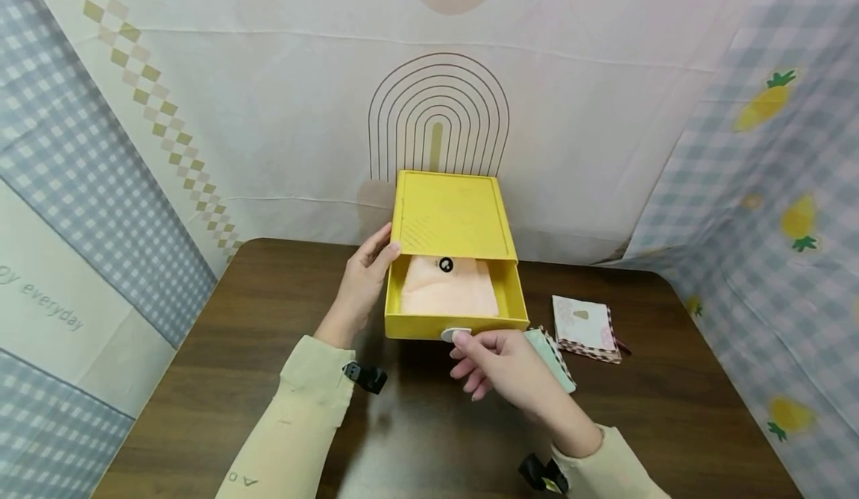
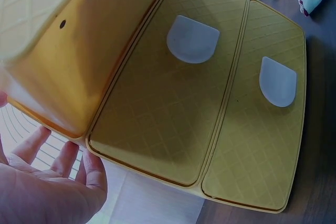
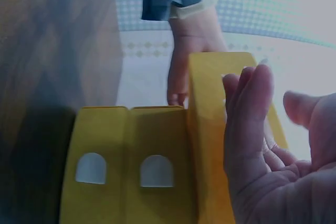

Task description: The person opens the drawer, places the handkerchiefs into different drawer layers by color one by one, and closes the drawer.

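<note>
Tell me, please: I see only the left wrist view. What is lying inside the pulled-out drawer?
Observer: In the head view, a peach-coloured cloth with a round black mark lies in the yellow drawer.
Operator: And where is the right hand?
Observer: It is at the front of this drawer, with its thumb on the pale tab.
Operator: My view shows the left hand incompletely. Where is its thumb?
Observer: It touches the left side of the yellow box, near the front edge.
</note>
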The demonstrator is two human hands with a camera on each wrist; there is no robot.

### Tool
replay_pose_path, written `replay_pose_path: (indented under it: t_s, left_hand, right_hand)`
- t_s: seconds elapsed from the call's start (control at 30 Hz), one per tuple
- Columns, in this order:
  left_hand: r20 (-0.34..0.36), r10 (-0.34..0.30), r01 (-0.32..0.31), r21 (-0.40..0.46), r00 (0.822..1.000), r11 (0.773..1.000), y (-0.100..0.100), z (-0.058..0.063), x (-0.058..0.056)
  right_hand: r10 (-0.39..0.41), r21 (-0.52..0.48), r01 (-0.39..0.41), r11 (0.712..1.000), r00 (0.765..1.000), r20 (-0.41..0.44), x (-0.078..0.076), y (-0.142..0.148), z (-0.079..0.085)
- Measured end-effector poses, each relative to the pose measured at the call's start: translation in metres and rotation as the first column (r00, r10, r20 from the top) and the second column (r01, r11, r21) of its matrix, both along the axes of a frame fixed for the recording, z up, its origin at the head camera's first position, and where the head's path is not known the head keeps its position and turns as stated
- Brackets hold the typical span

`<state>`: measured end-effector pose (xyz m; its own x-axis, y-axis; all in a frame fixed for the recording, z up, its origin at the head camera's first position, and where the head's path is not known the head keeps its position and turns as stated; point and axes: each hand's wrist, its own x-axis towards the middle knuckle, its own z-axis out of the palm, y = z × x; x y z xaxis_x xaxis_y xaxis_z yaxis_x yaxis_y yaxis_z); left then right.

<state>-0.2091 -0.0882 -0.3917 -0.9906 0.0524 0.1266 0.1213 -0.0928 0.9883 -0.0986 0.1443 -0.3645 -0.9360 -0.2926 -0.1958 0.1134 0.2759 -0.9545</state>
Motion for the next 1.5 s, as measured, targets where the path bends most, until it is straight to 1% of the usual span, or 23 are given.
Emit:
replay_pose_path:
  t_s: [0.17, 0.2, 0.27, 0.53, 0.77, 0.83, 1.07, 1.2, 1.33, 1.5]
  left_hand:
    - [0.002, 0.000, 0.000, 0.001, 1.000, 1.000, 0.001, 0.000, 0.000]
    - [0.001, -0.002, 0.002, 0.000, 1.000, 1.000, 0.001, 0.000, 0.000]
    - [-0.001, -0.004, 0.004, -0.004, 1.000, 1.000, 0.001, 0.001, 0.000]
    - [-0.011, -0.007, 0.007, 0.012, 1.000, 1.000, 0.000, 0.001, 0.000]
    - [0.004, -0.006, 0.006, 0.017, 1.000, 1.000, 0.000, 0.002, 0.001]
    - [0.009, -0.010, 0.010, 0.015, 1.000, 1.000, 0.000, 0.002, 0.001]
    - [-0.001, -0.021, 0.021, 0.022, 1.000, 1.000, 0.000, 0.001, 0.001]
    - [0.001, -0.022, 0.022, 0.023, 1.000, 0.999, 0.000, 0.002, 0.002]
    - [0.012, -0.016, 0.015, 0.019, 1.000, 1.000, 0.001, 0.002, 0.002]
    - [0.024, -0.013, 0.013, 0.014, 1.000, 1.000, 0.000, 0.003, 0.002]
  right_hand:
    - [-0.034, -0.005, 0.034, 0.999, 0.999, 0.043, -0.003, -0.003, -0.008]
    - [-0.040, -0.004, 0.040, 0.999, 0.998, 0.046, -0.002, -0.004, -0.005]
    - [-0.055, -0.008, 0.055, 0.998, 0.997, 0.049, -0.004, -0.005, -0.007]
    - [-0.106, -0.013, 0.106, 0.994, 0.994, 0.003, -0.015, -0.008, -0.012]
    - [-0.148, -0.008, 0.148, 0.989, 0.989, -0.005, -0.027, -0.010, -0.013]
    - [-0.151, -0.005, 0.151, 0.988, 0.989, -0.004, -0.028, -0.011, -0.010]
    - [-0.152, -0.012, 0.152, 0.988, 0.988, -0.008, -0.023, -0.017, 0.016]
    - [-0.157, -0.015, 0.157, 0.988, 0.988, -0.007, -0.024, -0.019, 0.020]
    - [-0.164, -0.010, 0.164, 0.986, 0.986, 0.008, -0.029, -0.019, 0.016]
    - [-0.182, -0.017, 0.183, 0.983, 0.983, 0.008, -0.042, -0.015, -0.004]
